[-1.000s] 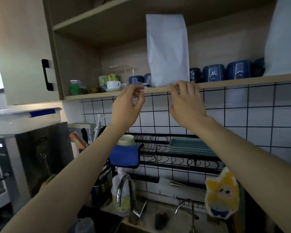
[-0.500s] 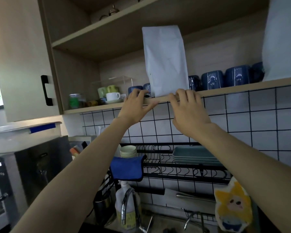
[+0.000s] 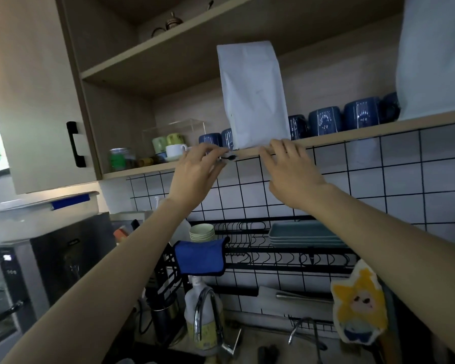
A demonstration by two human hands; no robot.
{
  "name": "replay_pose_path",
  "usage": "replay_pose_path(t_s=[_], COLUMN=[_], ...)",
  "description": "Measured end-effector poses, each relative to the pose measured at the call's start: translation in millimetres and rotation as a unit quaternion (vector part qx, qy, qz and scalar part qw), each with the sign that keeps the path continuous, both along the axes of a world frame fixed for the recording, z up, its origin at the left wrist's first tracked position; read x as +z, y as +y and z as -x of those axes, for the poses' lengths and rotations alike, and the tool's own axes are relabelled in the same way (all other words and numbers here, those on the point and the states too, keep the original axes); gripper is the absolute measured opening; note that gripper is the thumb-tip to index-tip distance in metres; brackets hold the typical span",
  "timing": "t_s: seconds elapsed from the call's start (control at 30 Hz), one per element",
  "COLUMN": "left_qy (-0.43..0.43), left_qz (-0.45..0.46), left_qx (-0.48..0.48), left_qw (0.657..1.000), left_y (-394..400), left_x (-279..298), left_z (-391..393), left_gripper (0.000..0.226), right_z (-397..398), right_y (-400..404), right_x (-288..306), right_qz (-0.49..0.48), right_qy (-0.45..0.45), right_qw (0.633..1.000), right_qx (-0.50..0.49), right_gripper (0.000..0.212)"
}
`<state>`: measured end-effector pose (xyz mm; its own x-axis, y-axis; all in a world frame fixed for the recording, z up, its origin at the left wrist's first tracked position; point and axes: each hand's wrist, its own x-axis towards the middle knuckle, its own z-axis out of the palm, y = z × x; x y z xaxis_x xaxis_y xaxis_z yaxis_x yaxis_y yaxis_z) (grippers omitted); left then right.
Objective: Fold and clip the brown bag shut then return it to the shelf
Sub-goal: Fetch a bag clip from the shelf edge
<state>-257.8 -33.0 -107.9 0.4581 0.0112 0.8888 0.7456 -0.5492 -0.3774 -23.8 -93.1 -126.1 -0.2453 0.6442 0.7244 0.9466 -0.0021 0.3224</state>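
A tall pale bag [image 3: 252, 95] stands upright on the wooden shelf [image 3: 352, 134], its top folded flat; no brown colour shows in this light. My left hand [image 3: 195, 174] is just below the bag's lower left corner, fingertips pinched on a small black clip-like object [image 3: 227, 159] at the shelf's front edge. My right hand [image 3: 292, 177] is raised under the bag's lower right corner, fingers spread and resting on the shelf edge, holding nothing.
Blue mugs [image 3: 326, 120] line the shelf behind and to the right of the bag, with another pale bag [image 3: 434, 56] at far right. Green and white cups [image 3: 172, 145] stand to the left. Below are a dish rack [image 3: 286, 248], blue cloth [image 3: 199, 256] and tap [image 3: 208, 311].
The view has tilted upward. My left hand went from flat, spread fingers to a pinch on the small black object by the bag's corner. My right hand stayed at the shelf edge.
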Motion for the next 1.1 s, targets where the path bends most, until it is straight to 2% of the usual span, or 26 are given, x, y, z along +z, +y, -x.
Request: replay_pose_path(t_s=[0.07, 0.17, 0.27, 0.4, 0.5, 0.63, 0.77, 0.9, 1.07, 1.1], left_qy=[-0.011, -0.05, -0.1, -0.146, -0.223, -0.283, -0.292, -0.333, -0.325, -0.309], left_qz=[-0.001, 0.067, 0.145, 0.247, 0.357, 0.481, 0.524, 0.579, 0.675, 0.689], left_qx=[-0.012, -0.072, -0.125, -0.133, -0.144, -0.157, -0.149, -0.105, -0.06, -0.044], left_qw=[1.0, 0.994, 0.976, 0.949, 0.896, 0.815, 0.786, 0.737, 0.66, 0.654], left_y=[-12, -31, -47, -69, -92, -128, -161, -202, -249, -256], left_x=[-14, -50, -100, -170, -232, -309, -358, -403, -466, -478], left_z=[-5, -11, -18, -36, -52, -77, -99, -115, -135, -138], left_gripper=[0.029, 0.031, 0.033, 0.042, 0.044, 0.04, 0.037, 0.031, 0.026, 0.025], right_z=[-2, -11, -23, -37, -43, -44, -39, -39, -55, -59], right_y=[-4, -14, -32, -64, -91, -125, -158, -201, -253, -262], right_x=[-16, -54, -101, -161, -209, -270, -319, -371, -444, -457], right_qz=[0.008, 0.046, 0.084, 0.114, 0.136, 0.202, 0.237, 0.306, 0.391, 0.405], right_qy=[0.005, 0.037, 0.081, 0.145, 0.187, 0.221, 0.286, 0.363, 0.404, 0.41], right_qw=[1.0, 0.998, 0.993, 0.982, 0.972, 0.952, 0.924, 0.873, 0.825, 0.815], right_qx=[0.0, 0.011, 0.03, 0.038, 0.044, 0.063, 0.095, 0.112, 0.062, 0.051], right_gripper=[0.074, 0.083, 0.075, 0.067, 0.059, 0.053, 0.051, 0.054, 0.047, 0.048])
